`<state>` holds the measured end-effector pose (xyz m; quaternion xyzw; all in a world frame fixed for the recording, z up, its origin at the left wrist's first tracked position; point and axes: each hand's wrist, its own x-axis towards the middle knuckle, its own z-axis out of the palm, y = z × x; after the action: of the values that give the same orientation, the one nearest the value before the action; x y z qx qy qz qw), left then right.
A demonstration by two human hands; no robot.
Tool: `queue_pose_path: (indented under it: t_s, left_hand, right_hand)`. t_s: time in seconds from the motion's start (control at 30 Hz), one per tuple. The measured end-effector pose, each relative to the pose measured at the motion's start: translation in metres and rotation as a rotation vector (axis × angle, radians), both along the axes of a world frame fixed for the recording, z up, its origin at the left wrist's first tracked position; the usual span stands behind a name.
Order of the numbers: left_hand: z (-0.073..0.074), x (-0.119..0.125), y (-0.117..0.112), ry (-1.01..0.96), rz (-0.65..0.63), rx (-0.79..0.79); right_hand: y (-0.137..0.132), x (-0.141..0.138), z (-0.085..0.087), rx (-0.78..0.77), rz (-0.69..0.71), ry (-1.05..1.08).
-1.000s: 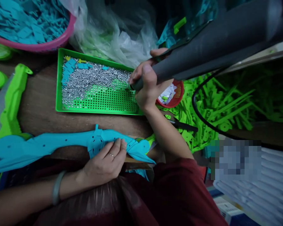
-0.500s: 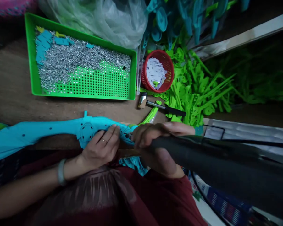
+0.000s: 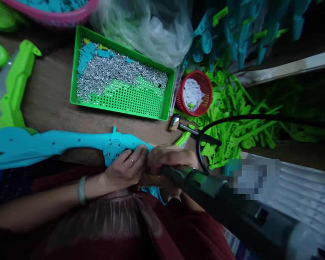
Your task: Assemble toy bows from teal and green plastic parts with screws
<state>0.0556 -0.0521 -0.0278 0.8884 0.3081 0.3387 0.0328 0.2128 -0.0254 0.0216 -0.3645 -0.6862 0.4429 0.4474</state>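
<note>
**Wooden bench (image 3: pixel 48 104), blue shell (image 3: pixel 56 142) in hand**

The shell lies across the bench edge, beneath the left hand (image 3: pixel 126 169), whose fingers (image 3: pixel 137 159) press nearly flat on it. The right hand (image 3: pixel 170 160), touching the left, is fisted round a dark driver (image 3: pixel 206 184). A tray (image 3: pixel 130 103) of screws (image 3: pixel 105 74) sits beyond both.

Bare counter (image 3: pixel 51 104) strip lay open between green tray (image 3: pixel 119 109) and blue toy shell (image 3: pixel 56 141). Rightward, hammer (image 3: pixel 184 126), black cable (image 3: pixel 246 116) and green parts heap (image 3: pixel 233 104) blocked passage. Leftward, green shell (image 3: pixel 16 83) hemmed it in.
</note>
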Motion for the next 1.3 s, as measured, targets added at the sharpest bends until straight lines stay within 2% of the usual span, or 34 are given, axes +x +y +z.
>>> queue_pose_path:
  t_s: [0.07, 0.13, 0.2, 0.27, 0.33, 0.37, 0.43, 0.5, 0.67, 0.8, 0.93, 1.03, 1.1, 1.2, 1.3]
  left_hand:
    - [0.001, -0.003, -0.002, -0.011, -0.009, -0.013]
    - [0.006, -0.005, -0.004, 0.012, 0.000, -0.023]
    - [0.014, -0.003, -0.007, 0.090, 0.028, -0.075]
    - [0.022, 0.005, -0.010, 0.165, 0.018, -0.123]
    - [0.025, 0.018, -0.011, 0.213, -0.068, -0.106]
    - [0.023, 0.024, -0.011, 0.221, -0.122, -0.073]
    - [0.016, 0.034, -0.011, 0.229, -0.202, -0.011]
    - [0.007, 0.036, -0.010, 0.206, -0.225, 0.008]
    - [-0.005, 0.028, -0.011, 0.098, -0.212, -0.009]
    - [-0.004, 0.028, -0.009, 0.083, -0.213, -0.017]
    - [-0.001, 0.032, -0.007, 0.122, -0.222, -0.036]
    - [0.006, 0.033, -0.011, 0.149, -0.205, -0.045]
    - [0.014, 0.028, -0.014, 0.148, -0.161, -0.082]
    - [0.029, 0.004, -0.008, 0.135, -0.101, -0.125]
    - [0.039, -0.028, 0.013, 0.186, 0.068, -0.202]
  right_hand:
    - [0.001, 0.003, 0.006, 0.037, 0.107, 0.086]
    - [0.008, 0.008, 0.019, 0.009, 0.142, 0.160]
    - [0.027, 0.012, 0.031, 0.005, 0.060, 0.213]
    - [0.060, 0.013, 0.036, 0.119, -0.120, 0.288]
    - [0.099, 0.009, 0.029, 0.330, -0.291, 0.422]
    - [0.118, 0.005, 0.023, 0.333, -0.417, 0.455]
    - [0.149, -0.004, 0.008, 0.284, -0.559, 0.416]
    - [0.165, -0.013, -0.006, 0.224, -0.596, 0.326]
    - [0.169, -0.020, -0.024, 0.196, -0.536, 0.268]
    - [0.173, -0.019, -0.027, 0.181, -0.500, 0.348]
    - [0.174, -0.020, -0.031, 0.141, -0.559, 0.236]
    - [0.173, -0.018, -0.035, 0.142, -0.575, 0.125]
    - [0.174, -0.015, -0.037, 0.163, -0.555, 0.196]
    - [0.176, -0.009, -0.037, 0.114, -0.422, 0.320]
    - [0.178, -0.008, -0.035, 0.096, -0.375, 0.305]
